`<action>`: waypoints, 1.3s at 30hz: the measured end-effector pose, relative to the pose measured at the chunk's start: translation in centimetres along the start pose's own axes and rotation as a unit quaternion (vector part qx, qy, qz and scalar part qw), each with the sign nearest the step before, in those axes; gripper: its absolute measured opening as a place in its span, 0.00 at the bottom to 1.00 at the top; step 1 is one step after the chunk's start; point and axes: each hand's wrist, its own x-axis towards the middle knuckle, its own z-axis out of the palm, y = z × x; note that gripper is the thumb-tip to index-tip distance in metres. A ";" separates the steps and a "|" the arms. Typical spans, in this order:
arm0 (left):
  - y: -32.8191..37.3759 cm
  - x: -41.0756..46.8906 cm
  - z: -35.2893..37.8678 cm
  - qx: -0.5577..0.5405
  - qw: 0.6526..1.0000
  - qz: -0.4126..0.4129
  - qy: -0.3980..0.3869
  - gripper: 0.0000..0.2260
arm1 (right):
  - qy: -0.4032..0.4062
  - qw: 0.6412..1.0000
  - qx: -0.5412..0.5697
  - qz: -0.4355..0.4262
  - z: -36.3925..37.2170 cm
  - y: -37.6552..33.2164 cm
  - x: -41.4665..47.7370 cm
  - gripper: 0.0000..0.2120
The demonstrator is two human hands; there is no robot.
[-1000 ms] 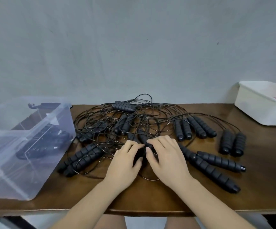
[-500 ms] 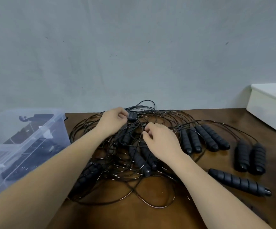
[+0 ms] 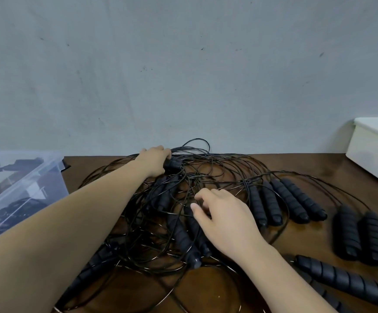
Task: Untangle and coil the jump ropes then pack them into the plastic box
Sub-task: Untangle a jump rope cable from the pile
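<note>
Nearer now, right hand (image 3: 226, 215) lies over tangled jump ropes (image 3: 183, 222) mid-tabletop (image 3: 319, 163), fingers loosely curled; any pinch unclear. Left hand (image 3: 154, 160) grips a far handle (image 3: 174, 164), lying crosswise, pointing right.

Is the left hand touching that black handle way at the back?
Touching. The head view shows the left hand gripping the black handle, with its fingers curled round one end and no gap between them.
</note>
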 end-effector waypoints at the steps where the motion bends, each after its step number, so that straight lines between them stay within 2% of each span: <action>1: 0.1 0.2 0.2 0.005 1.000 0.002 0.007 0.22 | 0.003 1.000 0.001 0.000 0.0 0.0 -0.1 0.15; 6: 0.0 0.8 0.3 0.004 1.000 -0.008 -0.001 0.34 | 0.008 1.000 0.009 -0.003 0.0 -0.1 -0.1 0.15; 9: -0.2 1.5 0.3 0.022 0.999 0.008 -0.038 0.33 | 0.014 1.000 0.011 -0.004 0.1 -0.1 -0.1 0.14; 13: 0.0 2.1 0.2 0.068 0.997 0.021 -0.033 0.35 | 0.027 1.000 0.012 -0.001 0.2 0.1 -0.1 0.13; 16: 0.2 2.2 0.1 0.098 0.994 0.034 -0.015 0.30 | 0.026 1.000 0.012 -0.001 0.2 0.2 -0.1 0.13; 20: 0.1 2.1 0.1 0.081 0.996 0.030 0.019 0.21 | 0.028 1.000 0.014 0.000 0.1 0.2 -0.1 0.13; 26: -0.7 0.3 -3.6 0.057 0.993 -0.015 0.099 0.19 | 0.031 0.999 0.016 0.000 -0.3 -0.2 -0.1 0.12; 32: -0.4 -5.0 -10.7 -0.053 0.984 -0.101 0.136 0.18 | 0.023 0.996 0.078 0.024 -0.5 -0.6 -0.1 0.10; 36: 0.5 -10.1 -14.6 -0.174 0.971 -0.141 0.085 0.25 | 0.028 0.978 0.200 0.048 -0.9 -1.2 -0.3 0.07; 39: 2.4 -14.2 -14.9 -0.288 0.943 -0.147 0.071 0.25 | 0.016 0.958 0.282 0.043 -1.8 -2.1 -0.8 0.09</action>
